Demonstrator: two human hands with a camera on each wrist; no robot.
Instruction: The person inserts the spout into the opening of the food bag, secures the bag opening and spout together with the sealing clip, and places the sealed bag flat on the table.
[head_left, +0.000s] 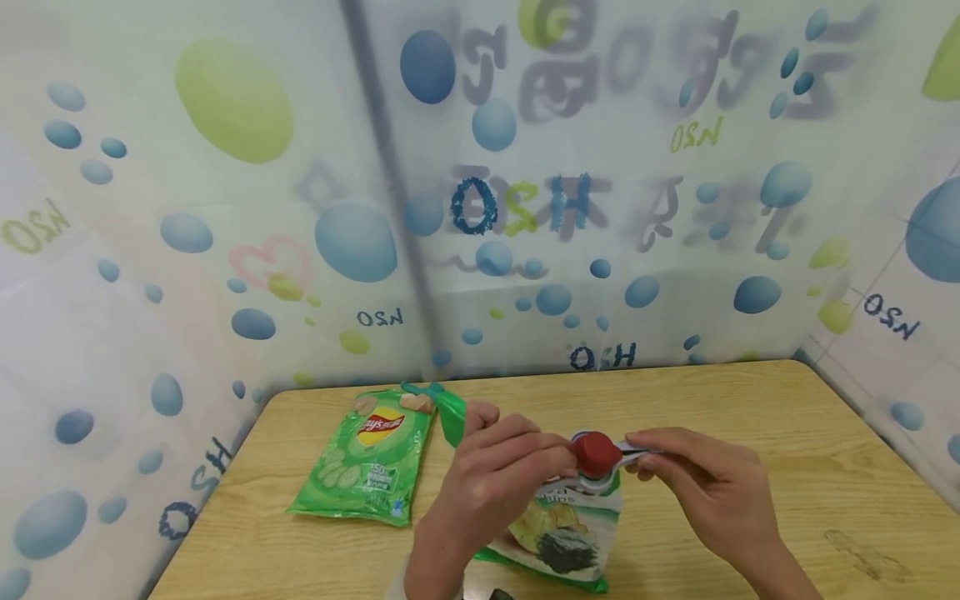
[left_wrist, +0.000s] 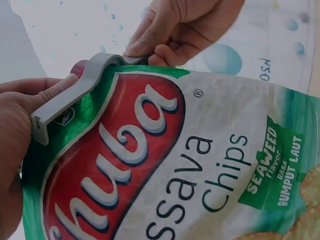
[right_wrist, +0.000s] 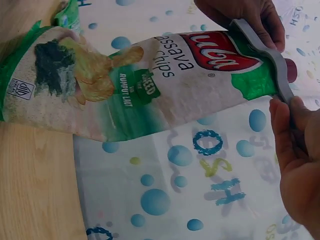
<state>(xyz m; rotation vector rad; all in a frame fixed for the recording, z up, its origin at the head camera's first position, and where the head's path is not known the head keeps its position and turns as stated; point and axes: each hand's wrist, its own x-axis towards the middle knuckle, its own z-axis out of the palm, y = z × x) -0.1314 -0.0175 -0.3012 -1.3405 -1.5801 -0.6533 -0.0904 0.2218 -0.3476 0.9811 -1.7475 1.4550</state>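
Note:
A cassava chips bag (head_left: 566, 525) in white, green and red is held up over the table, its printed front large in the left wrist view. Across its top edge lies a grey bag clip (left_wrist: 75, 95) with a red round cap (head_left: 596, 452). The left hand (head_left: 498, 471) grips one end of this clip along with the bag's edge, thumb lying along the clip, other fingers partly hidden. At the clip's opposite end, the right hand (head_left: 708, 483) pinches it between thumb and fingers. The clip spans both hands in the right wrist view.
A green Lay's chip bag (head_left: 367, 458) lies on the wooden table (head_left: 810, 467) at the left. A green strip (head_left: 452, 417) with a teal end shows behind the left hand. A white curtain (head_left: 480, 333) printed with blue and green drops hangs behind the table.

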